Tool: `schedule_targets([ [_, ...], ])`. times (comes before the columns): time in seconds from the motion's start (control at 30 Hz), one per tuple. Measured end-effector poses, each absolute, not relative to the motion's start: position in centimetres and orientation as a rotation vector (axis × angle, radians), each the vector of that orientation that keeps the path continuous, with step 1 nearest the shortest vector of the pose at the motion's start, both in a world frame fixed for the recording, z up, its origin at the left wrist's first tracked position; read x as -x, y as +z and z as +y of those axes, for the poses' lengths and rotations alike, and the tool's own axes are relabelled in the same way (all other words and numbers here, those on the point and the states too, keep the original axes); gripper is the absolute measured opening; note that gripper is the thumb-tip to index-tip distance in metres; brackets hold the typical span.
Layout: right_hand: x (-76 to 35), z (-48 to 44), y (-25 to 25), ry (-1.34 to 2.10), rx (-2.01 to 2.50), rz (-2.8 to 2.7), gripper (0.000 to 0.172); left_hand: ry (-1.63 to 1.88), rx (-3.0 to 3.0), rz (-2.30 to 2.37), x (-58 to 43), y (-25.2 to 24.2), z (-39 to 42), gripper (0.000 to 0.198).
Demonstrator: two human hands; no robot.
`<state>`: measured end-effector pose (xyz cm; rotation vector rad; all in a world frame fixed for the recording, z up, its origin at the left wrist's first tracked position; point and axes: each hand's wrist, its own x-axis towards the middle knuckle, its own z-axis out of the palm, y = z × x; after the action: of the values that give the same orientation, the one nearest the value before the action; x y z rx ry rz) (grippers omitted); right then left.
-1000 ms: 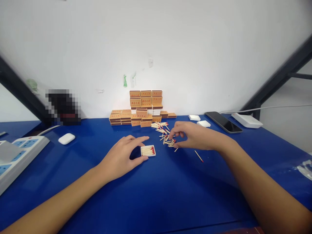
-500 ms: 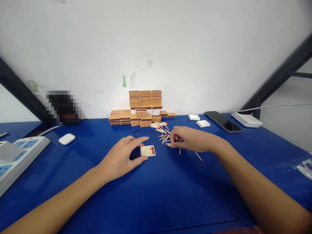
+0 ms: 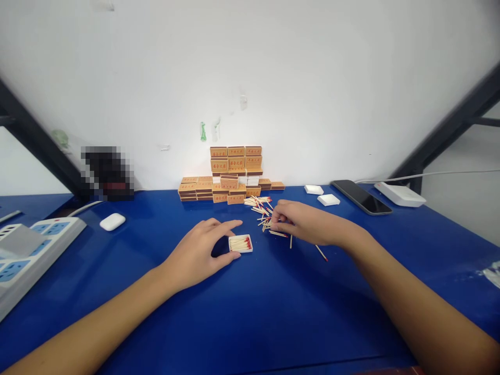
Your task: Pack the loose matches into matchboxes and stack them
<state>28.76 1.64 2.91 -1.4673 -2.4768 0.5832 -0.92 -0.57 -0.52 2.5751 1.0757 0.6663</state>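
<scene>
A small white matchbox tray (image 3: 240, 251) holds several red-tipped matches lying side by side. My left hand (image 3: 203, 247) curls about its left end, the thumb at the near edge and a finger at the far edge, with the index finger lifted. To the right, my right hand (image 3: 299, 221) is at a loose pile of matches (image 3: 258, 210), its thumb and fingers closed together in a pinch. Whatever lies between those fingertips is hidden. One match (image 3: 278, 234) lies just under the fingertips, and another match (image 3: 321, 253) rests apart, right of the hand.
Stacked matchboxes (image 3: 236, 163) stand against the wall. Two white trays (image 3: 328, 200), a phone (image 3: 361, 197) and a white device (image 3: 399, 194) are at the back right. A white case (image 3: 112, 222) and a power strip (image 3: 39, 250) are on the left of the blue table (image 3: 250, 317).
My right fingertips have lifted slightly, and a match shows on the table beneath them. The left hand stays at the tray. The whole view has shifted a little.
</scene>
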Motion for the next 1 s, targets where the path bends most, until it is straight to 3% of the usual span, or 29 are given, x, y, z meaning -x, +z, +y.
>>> schedule_targets([
  [0.27, -25.7, 0.2, 2.8, 0.694, 1.199, -2.393, 0.021, 0.666, -2.560, 1.077, 0.7, -0.4, -0.8, 0.067],
  [0.43, -23.4, -0.9, 1.6, 0.503, 1.163, -2.539, 0.012, 0.644, -2.590, 1.097, 0.6, -0.7, -0.9, 0.068],
  [0.63, -21.9, -1.5, 1.1, 0.235, 1.121, -2.623, 0.013, 0.657, -2.617, 1.115, 0.5, -0.7, -1.0, 0.070],
  [1.0, -23.8, -1.1, 2.0, 0.384, 1.141, -2.547, 0.009, 0.695, -2.594, 1.073, 0.7, -0.8, -0.9, 0.069],
])
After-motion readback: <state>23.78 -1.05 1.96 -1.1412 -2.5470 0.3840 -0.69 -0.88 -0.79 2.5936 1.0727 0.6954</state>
